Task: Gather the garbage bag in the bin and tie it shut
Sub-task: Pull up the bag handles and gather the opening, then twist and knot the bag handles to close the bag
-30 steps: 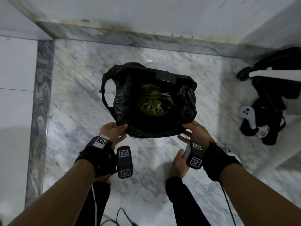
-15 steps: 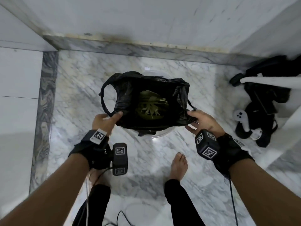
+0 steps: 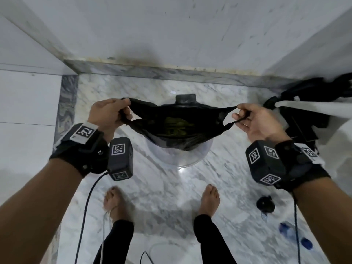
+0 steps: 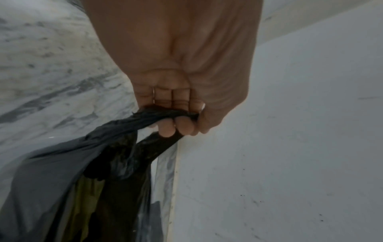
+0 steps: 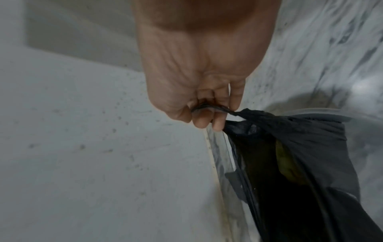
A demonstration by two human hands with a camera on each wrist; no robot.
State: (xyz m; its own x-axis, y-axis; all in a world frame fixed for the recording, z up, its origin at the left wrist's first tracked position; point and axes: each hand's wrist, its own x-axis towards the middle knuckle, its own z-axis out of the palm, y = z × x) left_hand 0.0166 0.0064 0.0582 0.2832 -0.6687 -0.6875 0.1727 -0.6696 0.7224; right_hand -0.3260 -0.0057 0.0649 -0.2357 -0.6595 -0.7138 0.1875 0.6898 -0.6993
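A black garbage bag [image 3: 177, 128] hangs stretched wide over a clear bin [image 3: 182, 157] on the marble floor, with yellow-green scraps showing inside. My left hand [image 3: 112, 114] grips the bag's left handle loop [image 4: 153, 119] in curled fingers. My right hand [image 3: 253, 121] holds the right handle loop [image 5: 209, 108], with fingers curled round the thin strand. The bag [image 4: 68, 180] [image 5: 290, 155] sags between the two hands and its mouth is pulled into a narrow slit. A black lid hinge [image 3: 185, 98] of the bin shows behind the bag.
White walls close in behind and to the left. A heap of black gear [image 3: 308, 111] and a white bar [image 3: 314, 109] lie at the right. My bare feet [image 3: 114, 202] stand near the bin. A small black object [image 3: 265, 203] and blue caps [image 3: 289, 231] lie at the lower right.
Both hands moved from the bag's near rim out to its two handle loops and lifted, pulling the bag wide and taut. The bag's mouth narrowed from a round opening to a slit.
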